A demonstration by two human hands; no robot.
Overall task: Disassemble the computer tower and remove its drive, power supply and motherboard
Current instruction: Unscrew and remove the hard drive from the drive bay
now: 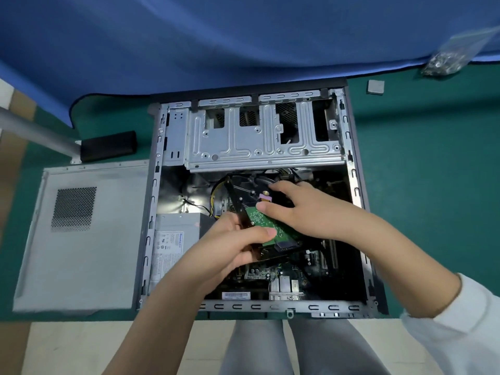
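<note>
Green matting covers the table (433, 185), with a blue cloth (243, 36) draped over its far part. On the mat an open tower (359, 185) is laid on its side, and its removed side panel (89, 239) lies flat just to the left. Inside the tower, a silver drive cage (257, 139) spans the far end, the power supply (176, 239) is seated at the near left, and the motherboard (311, 266) is seen along the bottom. The drive (267, 226) — its green circuit board facing up — is held tilted above the motherboard, in the middle of the tower. Its near left edge is gripped by the left hand (232, 244), fingers curled round it and thumb laid on the board. The right hand (300, 209) is curled over the drive's right side, its thumb pressed on the board. At the far right, a bag of screws (446, 60) and a small grey square (376, 86) are seen on the table — well apart from the tower. A black block (108, 146) lies to the tower's far left.
</note>
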